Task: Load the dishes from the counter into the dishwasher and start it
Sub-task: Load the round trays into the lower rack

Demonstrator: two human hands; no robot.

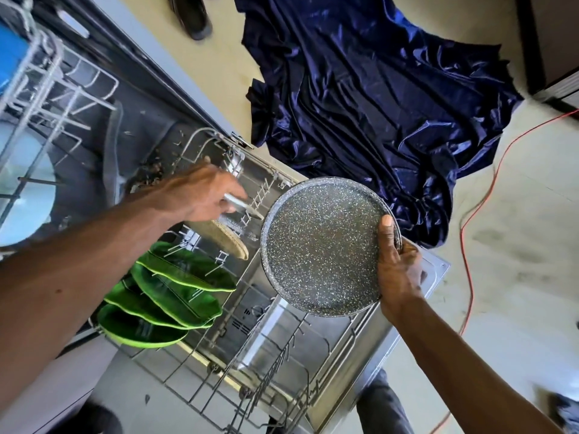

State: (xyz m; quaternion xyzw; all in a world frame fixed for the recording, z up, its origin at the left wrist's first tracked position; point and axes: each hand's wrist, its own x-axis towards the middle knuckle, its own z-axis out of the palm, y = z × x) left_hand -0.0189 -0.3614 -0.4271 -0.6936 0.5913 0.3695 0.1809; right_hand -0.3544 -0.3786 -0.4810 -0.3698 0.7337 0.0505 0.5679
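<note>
Lower left, green plates (169, 292) stand in the dishwasher rack (282, 361). At centre the left grip (203, 195) hangs over the tines, blurred; I cannot tell its hold. Right of centre, the right grip (398, 267) clasps the speckled plate (322, 245) by its rim, above the rack.

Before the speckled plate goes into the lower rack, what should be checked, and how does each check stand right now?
1. Right hand grips the speckled plate at its rim: ok.
2. Lower rack is pulled out: ok.
3. Empty tines beside the green plates: ok.
4. Left hand clear of the rack: not ok, it reaches in by the tan plate.
5. Left hand's hold: cannot tell, blurred.
</note>
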